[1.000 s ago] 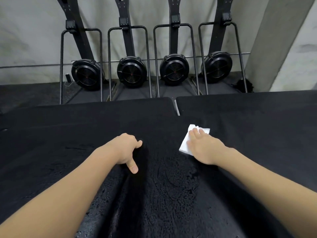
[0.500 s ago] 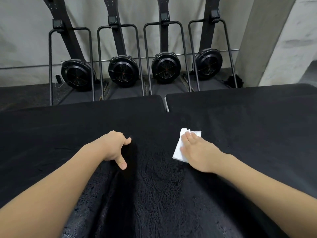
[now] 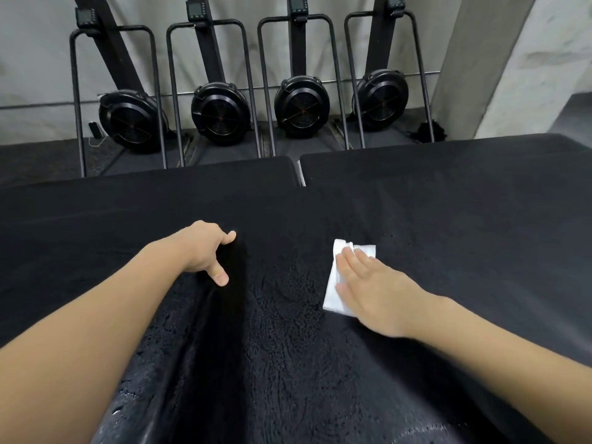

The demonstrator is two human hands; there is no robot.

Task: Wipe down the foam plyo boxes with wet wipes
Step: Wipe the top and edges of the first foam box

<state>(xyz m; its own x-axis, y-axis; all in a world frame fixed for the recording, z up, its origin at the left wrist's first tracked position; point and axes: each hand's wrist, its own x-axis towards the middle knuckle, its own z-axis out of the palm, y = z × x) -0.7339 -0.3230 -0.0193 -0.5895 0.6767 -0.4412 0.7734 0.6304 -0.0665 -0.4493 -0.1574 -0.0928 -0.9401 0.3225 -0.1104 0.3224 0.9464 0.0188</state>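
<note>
Flat under the right hand (image 3: 368, 290), whose straight fingers press it down, the white wet wipe (image 3: 339, 283) lies on the black foam plyo box (image 3: 288, 347); the left hand (image 3: 205, 251) curls over the box's left edge, gripping it.

Dim, even indoor light; wet sheen glints on black textured foam box top (image 3: 288, 363); edges bow; slight softness throughout.

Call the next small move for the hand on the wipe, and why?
Probably sweep the right hand, flat on the white wet wipe, away toward the far edge of the black foam plyo box. The near surface between the hands glistens with wet beading, while the far part looks matte and dry. The left hand grips the seam edge, bracing the box.
</note>
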